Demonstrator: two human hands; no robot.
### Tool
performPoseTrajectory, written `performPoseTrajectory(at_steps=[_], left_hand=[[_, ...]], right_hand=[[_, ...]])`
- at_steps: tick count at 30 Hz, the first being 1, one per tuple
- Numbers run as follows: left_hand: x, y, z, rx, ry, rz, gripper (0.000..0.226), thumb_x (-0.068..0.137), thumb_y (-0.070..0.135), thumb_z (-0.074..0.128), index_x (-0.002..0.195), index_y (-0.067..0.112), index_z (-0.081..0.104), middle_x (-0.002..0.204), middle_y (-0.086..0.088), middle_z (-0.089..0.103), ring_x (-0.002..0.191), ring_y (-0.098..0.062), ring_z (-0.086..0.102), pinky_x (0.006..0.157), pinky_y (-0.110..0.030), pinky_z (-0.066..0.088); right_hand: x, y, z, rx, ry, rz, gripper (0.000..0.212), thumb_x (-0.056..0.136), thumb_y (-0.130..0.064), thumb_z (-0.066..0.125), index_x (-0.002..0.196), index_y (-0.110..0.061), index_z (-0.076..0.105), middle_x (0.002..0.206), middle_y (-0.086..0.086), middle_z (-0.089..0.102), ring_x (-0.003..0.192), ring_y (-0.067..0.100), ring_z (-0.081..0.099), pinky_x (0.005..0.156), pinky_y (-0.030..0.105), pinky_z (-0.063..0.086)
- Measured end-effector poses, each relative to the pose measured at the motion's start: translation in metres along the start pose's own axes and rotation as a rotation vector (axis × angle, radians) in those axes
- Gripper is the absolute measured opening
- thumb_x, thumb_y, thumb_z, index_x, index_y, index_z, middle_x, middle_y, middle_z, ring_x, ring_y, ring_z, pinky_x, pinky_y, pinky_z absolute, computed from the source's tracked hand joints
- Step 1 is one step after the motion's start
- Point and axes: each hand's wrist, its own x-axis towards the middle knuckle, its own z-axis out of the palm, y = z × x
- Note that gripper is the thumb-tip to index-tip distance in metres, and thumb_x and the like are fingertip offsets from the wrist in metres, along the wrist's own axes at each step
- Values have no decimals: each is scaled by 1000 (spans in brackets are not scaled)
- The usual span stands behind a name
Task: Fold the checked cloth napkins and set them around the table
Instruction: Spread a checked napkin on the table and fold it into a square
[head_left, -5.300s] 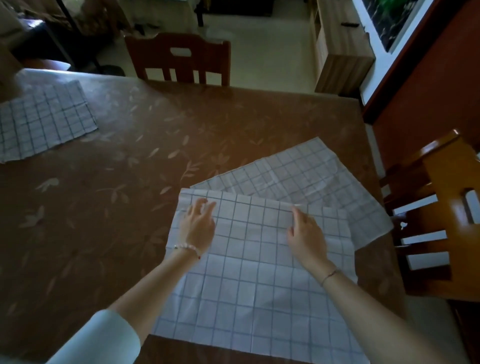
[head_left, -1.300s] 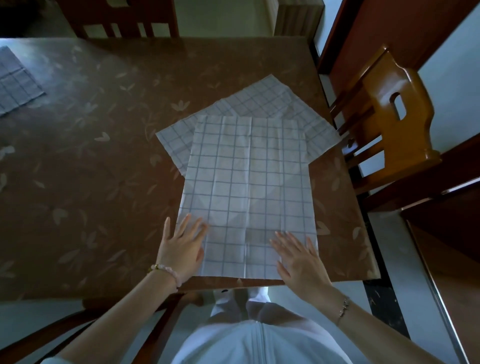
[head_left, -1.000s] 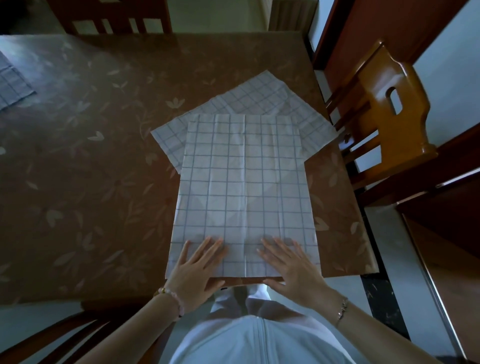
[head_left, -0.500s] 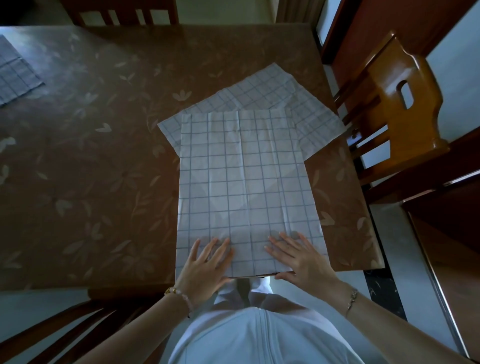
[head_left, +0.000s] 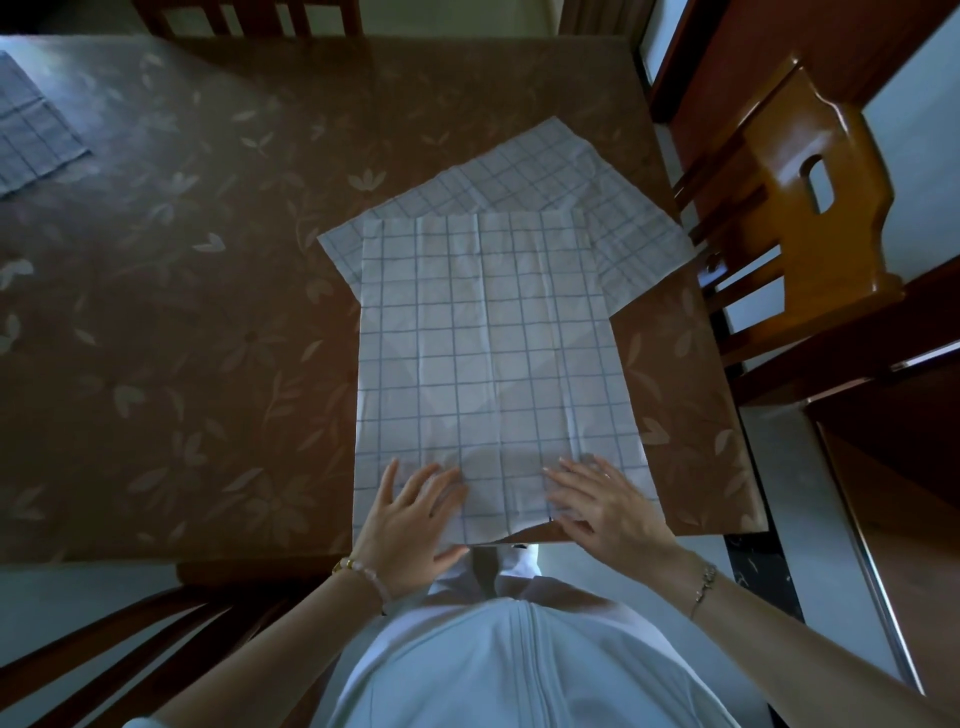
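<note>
A white checked napkin (head_left: 493, 353) lies flat, lengthwise, at the near edge of the brown table (head_left: 197, 322). My left hand (head_left: 410, 514) and my right hand (head_left: 602, 506) press flat on its near end, fingers straight and spread. Its near edge reaches the table's edge. A second checked napkin (head_left: 597, 202) lies unfolded and skewed under its far end. A third, folded checked napkin (head_left: 31, 130) sits at the far left of the table.
An orange wooden chair (head_left: 795, 192) stands close at the table's right side. A dark chair back (head_left: 249, 15) shows at the far edge, and another chair (head_left: 130, 634) is at my near left. The table's right corner (head_left: 748, 519) is near my right hand.
Both hands slid from the napkin's far end down to its near end, smoothing it. In the last half second they hardly moved.
</note>
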Motion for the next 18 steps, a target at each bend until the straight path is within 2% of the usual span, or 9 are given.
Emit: performPoseTrajectory(at_steps=[2, 5, 8, 11, 12, 14, 16, 18], left_hand=[[1, 0, -6, -41, 24, -12, 59, 75, 60, 39, 118, 22, 52, 123, 1, 59, 117, -24, 54, 92, -61, 42], [4, -6, -12, -114, 57, 19, 45, 71, 51, 62, 107, 25, 53, 115, 5, 60, 113, -18, 57, 94, -49, 46], [9, -19, -21, -196, 40, 60, 26, 67, 32, 71, 86, 28, 53, 96, 12, 62, 93, -9, 61, 86, -33, 51], [14, -24, -27, -253, 21, 35, 4, 74, 25, 59, 74, 26, 55, 82, 12, 64, 75, -8, 62, 72, -27, 53], [16, -23, -31, -310, 10, -14, 7, 79, 27, 49, 75, 24, 55, 80, 11, 64, 71, -8, 62, 70, -26, 52], [21, -21, -35, -423, 14, -113, 26, 83, 34, 33, 79, 21, 55, 81, 9, 64, 71, -9, 61, 69, -25, 50], [23, -22, -35, -452, 28, -158, 33, 86, 38, 29, 84, 20, 57, 83, 9, 65, 73, -10, 61, 68, -25, 50], [20, -26, -32, -417, 10, -131, 34, 88, 39, 30, 86, 21, 59, 86, 9, 65, 76, -9, 61, 69, -26, 51]], right_hand=[[7, -2, -8, 77, 103, 54, 29, 87, -36, 45, 86, -21, 69, 121, -3, 63, 114, 13, 57, 95, 41, 48], [23, 0, -26, 132, 171, 98, 30, 86, -35, 45, 81, -17, 68, 110, -2, 67, 102, 14, 62, 86, 38, 52], [36, 3, -43, 177, 110, 104, 35, 87, -42, 42, 92, -19, 68, 114, -3, 65, 108, 13, 59, 92, 39, 49], [41, -1, -53, 201, -117, 92, 55, 83, -61, 38, 117, -24, 60, 134, -7, 51, 128, 10, 41, 109, 32, 26], [42, -5, -53, 170, -189, 73, 64, 80, -66, 38, 127, -26, 53, 140, -9, 44, 133, 10, 34, 111, 32, 19], [39, -16, -46, 122, -285, 36, 75, 77, -69, 42, 139, -27, 38, 147, -11, 33, 138, 9, 23, 115, 38, 13], [34, -24, -32, 49, -301, -38, 75, 75, -57, 58, 140, -25, 37, 146, -9, 37, 137, 11, 31, 112, 47, 25], [31, -25, -19, -26, -283, -111, 75, 62, -32, 79, 131, -22, 52, 135, -6, 52, 126, 12, 47, 99, 46, 44]])
